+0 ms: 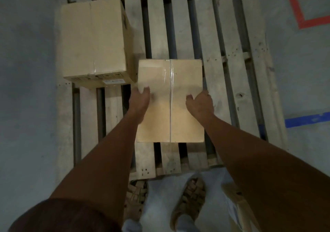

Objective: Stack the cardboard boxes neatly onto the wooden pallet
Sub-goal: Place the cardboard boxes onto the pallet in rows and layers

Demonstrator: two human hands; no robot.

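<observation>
Wooden slats of the pallet point(221, 56) are running away from the person in the head view, lying on a grey concrete floor point(26, 106). A taped cardboard box point(170, 106) is sitting over the middle slats near the pallet's close edge, and both hands are gripping it. The left hand point(140, 97) is holding the box's left side, thumb lying on the top face and fingers going down over the edge out of sight. The right hand point(200, 100) is holding the right side the same way, thumb curled on top. Whether the box is resting on the slats or hanging just above them cannot be told. A larger box point(92, 40) is standing on the pallet's far left corner, just beside the held one, with a white label on its near face. Sandals point(189, 205) are showing at the pallet's near edge. Red tape point(303, 17) and blue tape point(307, 120) are marking the floor on the right.
</observation>
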